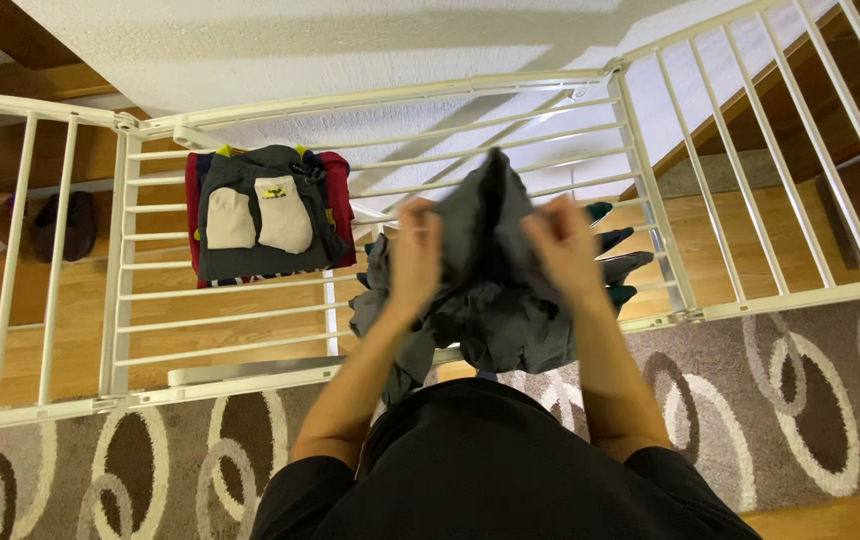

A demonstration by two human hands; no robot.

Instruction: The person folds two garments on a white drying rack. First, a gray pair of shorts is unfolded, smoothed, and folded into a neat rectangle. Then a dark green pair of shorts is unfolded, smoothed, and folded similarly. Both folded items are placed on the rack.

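- Grey cloth [495,300] hangs bunched between our hands, held up over the middle rails of the white drying rack [390,100].
- Our left hand [416,252] and right hand [562,250] each pinch its top edge, fingers closed on the fabric.
- Left on the rack we see a dark garment [265,215] with two pale pockets.
- Near us lies a patterned rug [810,400]; dark socks [618,265] hang at right.
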